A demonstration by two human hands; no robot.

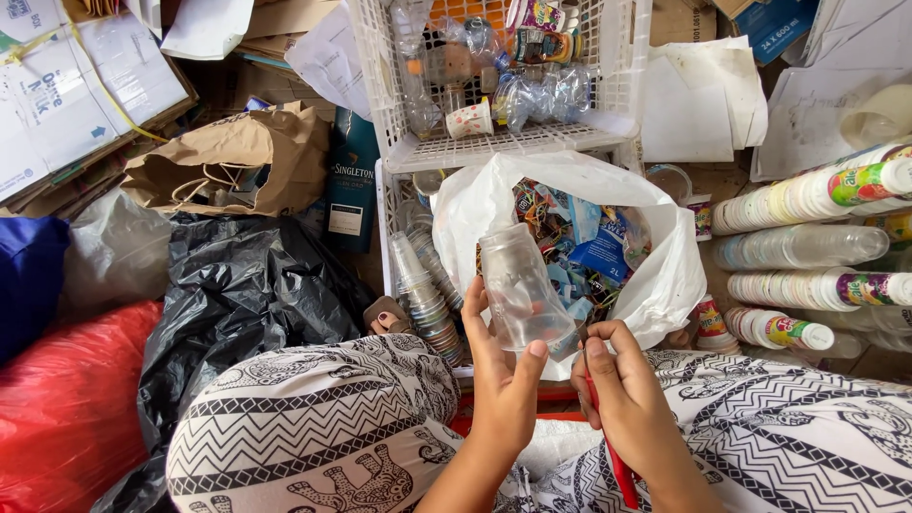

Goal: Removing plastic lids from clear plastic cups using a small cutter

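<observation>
The left hand [503,380] holds a clear plastic bottle [521,290] upright, its fingers closed around the lower part. Just beside it, the right hand [622,389] grips a thin red tool [613,456] with closed fingers, the tip near the bottle base. Behind them an open white plastic bag [655,275] holds torn labels, and further away stands a white basket [608,114] with bottles.

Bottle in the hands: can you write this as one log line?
left hand: holds clear bottle | right hand: holds red tool | behind: white bag
</observation>
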